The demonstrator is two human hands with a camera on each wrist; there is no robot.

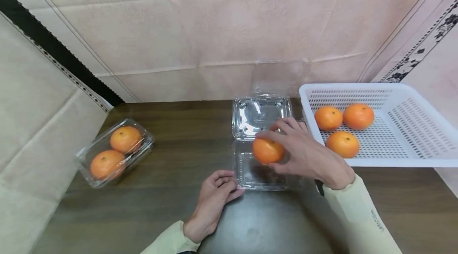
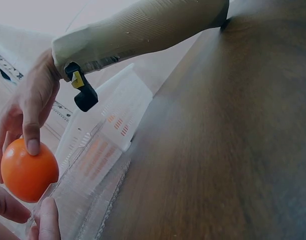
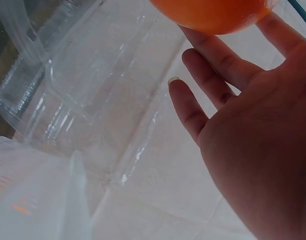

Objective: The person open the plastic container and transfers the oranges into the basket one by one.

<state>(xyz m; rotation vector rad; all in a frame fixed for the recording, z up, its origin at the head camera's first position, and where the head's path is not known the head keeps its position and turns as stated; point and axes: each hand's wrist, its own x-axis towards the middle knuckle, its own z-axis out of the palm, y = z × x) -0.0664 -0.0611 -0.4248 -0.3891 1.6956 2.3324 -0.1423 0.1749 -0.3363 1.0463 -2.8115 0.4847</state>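
My right hand (image 1: 304,152) grips an orange mandarin (image 1: 267,151) between thumb and fingers, over the front half of an open clear plastic clamshell box (image 1: 247,182). In the left wrist view the mandarin (image 2: 28,167) hangs above the box's rim, clear of its floor. My left hand (image 1: 216,196) pinches the box's front left corner with thumb and fingertips. Behind this half lies another clear plastic section (image 1: 261,117), with more clear plastic (image 1: 279,77) rising behind it against the backdrop. The right wrist view shows the mandarin (image 3: 218,12) at the fingers, mostly cut off above.
On the right a white perforated basket (image 1: 411,127) holds three mandarins (image 1: 342,144). A closed clear box (image 1: 134,160) with two mandarins (image 1: 107,164) sits on the left of the dark wooden table (image 1: 186,138). A pale cloth backdrop (image 1: 214,27) rises behind the table.
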